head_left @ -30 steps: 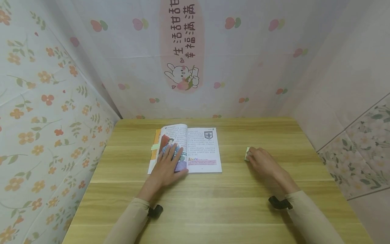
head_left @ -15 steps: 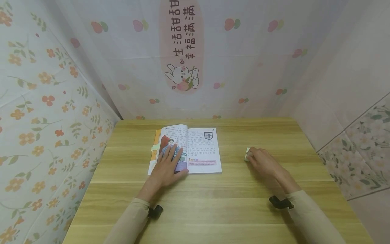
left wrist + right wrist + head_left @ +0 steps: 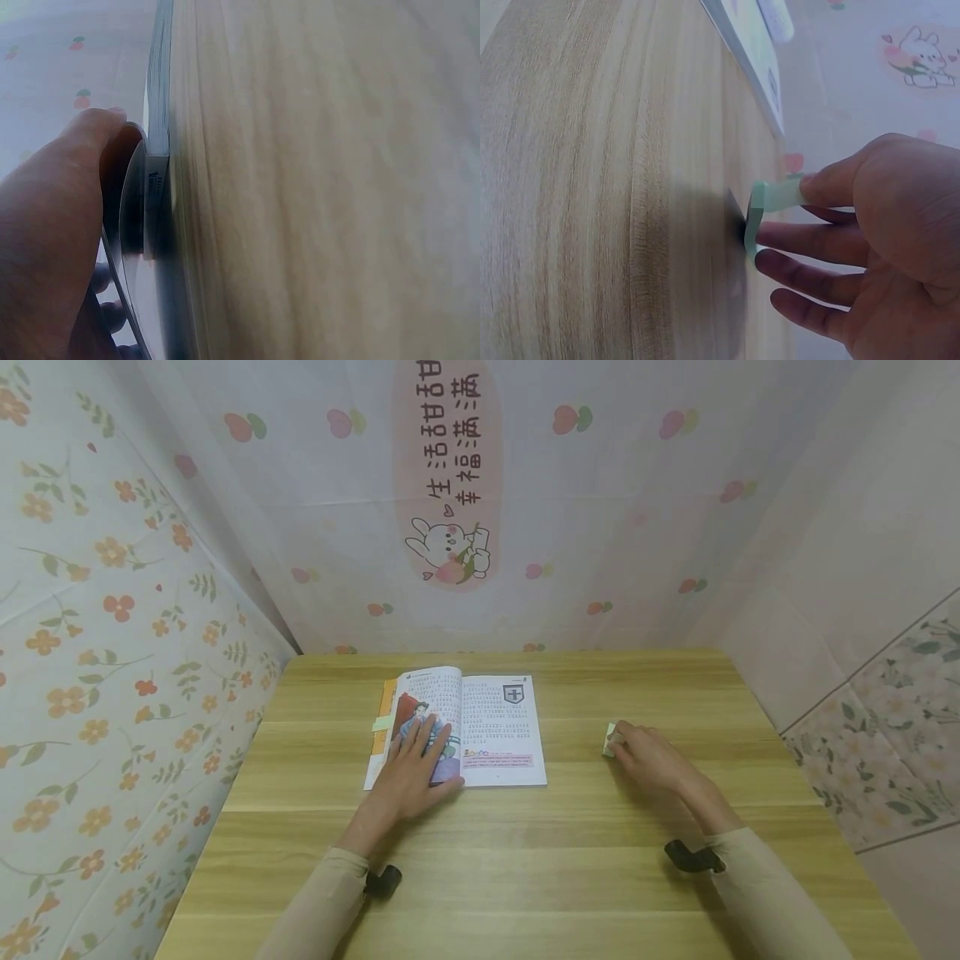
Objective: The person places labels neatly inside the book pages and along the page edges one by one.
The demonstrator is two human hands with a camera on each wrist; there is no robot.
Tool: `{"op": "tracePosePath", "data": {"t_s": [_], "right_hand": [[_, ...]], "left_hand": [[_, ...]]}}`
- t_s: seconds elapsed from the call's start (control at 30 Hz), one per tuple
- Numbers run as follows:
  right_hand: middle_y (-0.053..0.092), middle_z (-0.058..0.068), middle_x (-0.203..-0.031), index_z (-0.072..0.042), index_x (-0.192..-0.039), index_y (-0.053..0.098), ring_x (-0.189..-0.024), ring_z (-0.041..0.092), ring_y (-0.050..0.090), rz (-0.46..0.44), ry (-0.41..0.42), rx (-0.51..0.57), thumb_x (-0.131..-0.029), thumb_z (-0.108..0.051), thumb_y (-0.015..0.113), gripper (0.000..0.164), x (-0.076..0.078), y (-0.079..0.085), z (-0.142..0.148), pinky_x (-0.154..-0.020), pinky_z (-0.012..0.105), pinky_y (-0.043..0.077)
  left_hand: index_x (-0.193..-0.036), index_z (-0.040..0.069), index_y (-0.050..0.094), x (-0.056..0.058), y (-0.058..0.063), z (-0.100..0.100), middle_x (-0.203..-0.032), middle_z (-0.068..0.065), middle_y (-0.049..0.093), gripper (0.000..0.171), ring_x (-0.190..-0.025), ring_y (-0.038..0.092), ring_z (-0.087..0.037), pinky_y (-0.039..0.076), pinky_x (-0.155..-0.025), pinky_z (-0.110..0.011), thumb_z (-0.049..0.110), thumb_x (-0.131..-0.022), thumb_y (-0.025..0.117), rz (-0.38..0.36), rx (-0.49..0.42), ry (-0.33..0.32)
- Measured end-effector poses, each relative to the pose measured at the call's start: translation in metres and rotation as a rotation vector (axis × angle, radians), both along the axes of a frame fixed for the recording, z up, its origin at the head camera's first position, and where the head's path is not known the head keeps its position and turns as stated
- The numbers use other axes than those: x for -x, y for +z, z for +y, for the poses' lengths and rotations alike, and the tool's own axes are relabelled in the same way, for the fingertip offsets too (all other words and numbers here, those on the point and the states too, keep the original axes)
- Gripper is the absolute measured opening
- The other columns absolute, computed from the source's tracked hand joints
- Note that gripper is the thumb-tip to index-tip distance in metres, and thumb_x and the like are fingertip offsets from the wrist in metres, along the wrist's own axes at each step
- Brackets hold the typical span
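Observation:
An open book (image 3: 498, 710) lies on the wooden table, printed text on its right page and a coloured picture on its left. My left hand (image 3: 411, 774) rests spread on the left page, fingers straight. In the left wrist view the thumb (image 3: 90, 135) lies along the curved pages near the book's spine end. My right hand (image 3: 648, 760) pinches a small pale green sticky note pad (image 3: 757, 206) between thumb and fingers, low over the table. Part of it bends out toward the thumb; whether this is a single lifted sheet I cannot tell.
A pale green paper tab (image 3: 382, 722) sticks out at the book's left edge, over an orange strip (image 3: 388, 697). The wooden table (image 3: 525, 860) ends at a patterned cloth (image 3: 637, 527) behind. Floral cloth (image 3: 97, 652) hangs at the left.
My right hand has shifted very slightly, and a little more of the pale green pad shows beside the fingers. The left hand and the book stay in place.

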State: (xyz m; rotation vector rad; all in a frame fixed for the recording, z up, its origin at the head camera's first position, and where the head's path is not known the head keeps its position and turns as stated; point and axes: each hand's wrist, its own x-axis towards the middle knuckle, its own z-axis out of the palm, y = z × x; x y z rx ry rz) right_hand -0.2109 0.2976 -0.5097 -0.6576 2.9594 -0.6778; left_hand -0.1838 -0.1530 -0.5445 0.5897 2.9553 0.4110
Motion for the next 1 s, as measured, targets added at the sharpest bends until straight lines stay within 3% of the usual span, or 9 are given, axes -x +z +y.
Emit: {"op": "tracePosePath", "data": {"t_s": [0.43, 0.63, 0.83, 1.0], "right_hand": [[0.070, 0.002, -0.095, -0.004, -0.113, 0.065, -0.079, 0.014, 0.055, -0.131, -0.024, 0.052, -0.115, -0.010, 0.061, 0.007, -0.0001, 0.0011, 0.0042, -0.076, 0.032, 0.050], [0.075, 0.004, -0.094, -0.002, -0.117, 0.071, -0.076, 0.011, 0.057, -0.127, -0.040, 0.089, -0.114, -0.010, 0.064, 0.012, 0.0013, -0.0030, 0.0076, -0.073, 0.031, 0.053], [0.084, 0.006, -0.103, -0.009, -0.108, 0.078, -0.094, 0.018, 0.077, -0.077, -0.074, 0.147, -0.112, -0.013, 0.070, 0.010, -0.0025, -0.0032, 0.0066, -0.081, 0.038, 0.065], [0.083, 0.006, -0.101, -0.009, -0.112, 0.078, -0.087, 0.014, 0.073, -0.061, -0.079, 0.212, -0.113, -0.018, 0.070, 0.012, -0.0049, -0.0017, 0.0029, -0.073, 0.026, 0.059]], "left_hand": [[-0.183, 0.019, 0.020, -0.0003, -0.0012, 0.0003, -0.192, -0.017, 0.010, 0.098, -0.179, 0.007, -0.047, 0.017, -0.141, -0.074, 0.070, -0.108, 0.057, 0.011, -0.016, 0.005], [-0.183, 0.020, 0.021, -0.0003, -0.0011, 0.0009, -0.192, -0.017, 0.010, 0.098, -0.179, 0.007, -0.047, 0.017, -0.142, -0.073, 0.071, -0.108, 0.057, 0.016, -0.023, 0.007], [-0.183, 0.020, 0.019, 0.0000, 0.0002, 0.0008, -0.192, -0.017, 0.009, 0.098, -0.179, 0.006, -0.047, 0.016, -0.142, -0.074, 0.071, -0.108, 0.056, 0.010, -0.017, 0.001], [-0.183, 0.019, 0.020, 0.0001, -0.0001, 0.0008, -0.192, -0.017, 0.009, 0.098, -0.179, 0.006, -0.047, 0.016, -0.142, -0.074, 0.071, -0.108, 0.056, 0.004, -0.014, -0.001]]}}
